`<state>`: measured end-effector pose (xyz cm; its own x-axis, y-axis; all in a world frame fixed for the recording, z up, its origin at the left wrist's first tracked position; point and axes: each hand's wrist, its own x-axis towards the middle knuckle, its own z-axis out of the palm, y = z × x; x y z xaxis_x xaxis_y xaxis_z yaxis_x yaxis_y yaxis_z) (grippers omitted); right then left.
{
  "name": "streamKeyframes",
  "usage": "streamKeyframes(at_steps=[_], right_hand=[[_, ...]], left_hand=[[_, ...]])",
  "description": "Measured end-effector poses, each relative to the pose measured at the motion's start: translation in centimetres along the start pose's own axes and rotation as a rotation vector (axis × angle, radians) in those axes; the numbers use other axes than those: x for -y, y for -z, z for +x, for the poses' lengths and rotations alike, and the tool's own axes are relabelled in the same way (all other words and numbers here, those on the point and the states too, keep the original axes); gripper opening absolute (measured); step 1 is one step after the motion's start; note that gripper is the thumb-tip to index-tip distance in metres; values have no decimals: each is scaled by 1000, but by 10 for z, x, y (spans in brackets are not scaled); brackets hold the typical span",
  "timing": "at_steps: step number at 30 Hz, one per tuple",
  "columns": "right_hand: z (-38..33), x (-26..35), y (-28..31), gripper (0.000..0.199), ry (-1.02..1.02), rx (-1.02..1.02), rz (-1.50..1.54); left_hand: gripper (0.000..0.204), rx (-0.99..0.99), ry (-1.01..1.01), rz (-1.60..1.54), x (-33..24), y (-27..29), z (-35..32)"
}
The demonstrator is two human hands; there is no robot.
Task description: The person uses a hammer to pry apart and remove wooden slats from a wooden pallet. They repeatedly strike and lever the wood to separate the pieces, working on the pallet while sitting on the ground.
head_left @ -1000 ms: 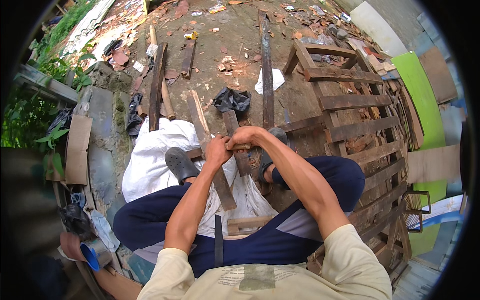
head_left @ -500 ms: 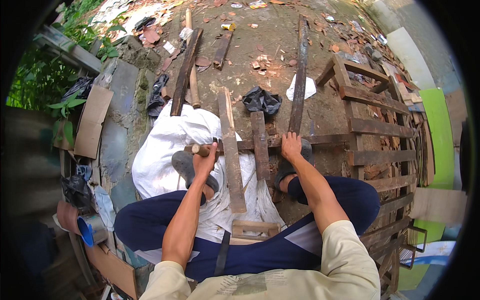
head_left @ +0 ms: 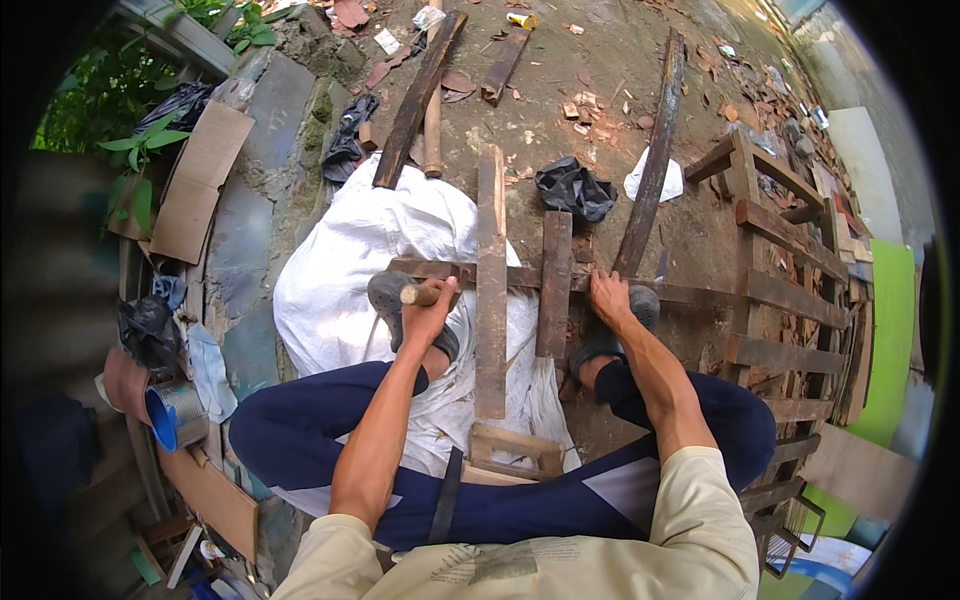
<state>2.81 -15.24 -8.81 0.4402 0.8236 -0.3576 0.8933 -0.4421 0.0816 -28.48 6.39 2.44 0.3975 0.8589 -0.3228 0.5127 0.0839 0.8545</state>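
Left hand [head_left: 428, 312] clenched on wooden handle [head_left: 417, 295], right hand [head_left: 606, 297] flat with fingers spread on crosswise plank [head_left: 690, 294], 2 upright slats [head_left: 490, 290] between, white sack [head_left: 340, 270] beneath, pallet [head_left: 790, 300] crowding right, bare dirt [head_left: 590, 60] ahead.

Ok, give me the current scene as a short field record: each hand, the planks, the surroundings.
left hand: left hand gripping a wooden handle, the rest of the tool hidden
right hand: right hand pressed on the cross plank
planks: long upright plank and shorter plank lie across it
under planks: white sack
right side: wooden pallet
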Motion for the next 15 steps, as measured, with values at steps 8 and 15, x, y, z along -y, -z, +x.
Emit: streamKeyframes(at_steps=[8, 15], right_hand=[[11, 49, -6, 34, -4, -113, 20], [4, 44, 16, 26, -24, -380, 301]], left_hand=[[40, 64, 0, 44, -18, -8, 15], [40, 105, 20, 91, -29, -15, 17]])
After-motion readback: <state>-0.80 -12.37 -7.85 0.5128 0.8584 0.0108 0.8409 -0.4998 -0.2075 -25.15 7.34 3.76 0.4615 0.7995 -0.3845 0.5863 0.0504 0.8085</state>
